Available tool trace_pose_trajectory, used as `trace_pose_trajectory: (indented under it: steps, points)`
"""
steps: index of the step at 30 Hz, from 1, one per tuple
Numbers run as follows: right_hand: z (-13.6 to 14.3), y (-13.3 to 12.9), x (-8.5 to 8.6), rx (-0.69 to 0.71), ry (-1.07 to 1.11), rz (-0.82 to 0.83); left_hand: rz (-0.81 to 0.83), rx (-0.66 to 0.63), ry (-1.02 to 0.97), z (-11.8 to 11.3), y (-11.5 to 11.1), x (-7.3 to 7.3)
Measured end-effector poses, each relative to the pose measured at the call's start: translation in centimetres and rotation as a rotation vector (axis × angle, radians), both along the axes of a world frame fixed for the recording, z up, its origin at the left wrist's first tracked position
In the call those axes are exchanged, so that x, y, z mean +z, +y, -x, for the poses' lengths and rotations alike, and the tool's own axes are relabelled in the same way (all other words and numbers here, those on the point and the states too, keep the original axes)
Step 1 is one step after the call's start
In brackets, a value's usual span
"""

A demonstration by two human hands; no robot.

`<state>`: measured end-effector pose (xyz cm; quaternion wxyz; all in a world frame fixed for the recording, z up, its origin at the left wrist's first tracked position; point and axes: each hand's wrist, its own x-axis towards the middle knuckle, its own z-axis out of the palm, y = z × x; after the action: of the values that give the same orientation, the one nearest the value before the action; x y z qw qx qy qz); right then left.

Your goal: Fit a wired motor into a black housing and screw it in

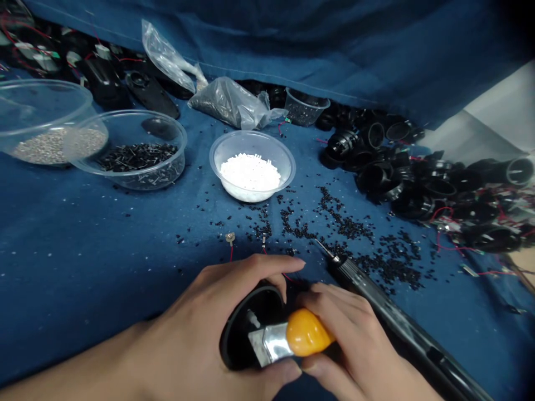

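My left hand (200, 317) is wrapped round a black round housing (234, 334), whose open side faces up and to the right. Inside the housing a small pale post (253, 318) shows. A brush with a yellow-orange handle (307, 332) and a silver metal band (276, 342) is gripped by my right hand (351, 334), its pale flat end at the housing's opening. Just beyond my fingers, two small metal contacts (229, 238) with red wires lie on the blue cloth. The underside of the housing is hidden by my left hand.
A black electric screwdriver (393, 312) lies to the right, by scattered tiny black screws (346, 223). Behind stand a bowl of white pieces (253, 192), a bowl of black screws (167, 178) and a tub of silvery pieces (42, 120). Black housings (418, 189) are heaped at the right.
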<state>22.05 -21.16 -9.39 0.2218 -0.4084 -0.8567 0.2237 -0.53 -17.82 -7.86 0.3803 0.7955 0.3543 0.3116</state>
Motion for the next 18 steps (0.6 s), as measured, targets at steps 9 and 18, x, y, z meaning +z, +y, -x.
trace_pose_trajectory:
  steps: [9, 18]
  points:
    - [0.49, 0.18, 0.34, -0.017, 0.030, -0.019, -0.018, 0.042, 0.061, -0.06, -0.30, 0.37]
    - [0.29, -0.12, 0.42, -0.011, 0.018, 0.039, -0.044, 0.043, 0.062, -0.07, -0.24, 0.64]
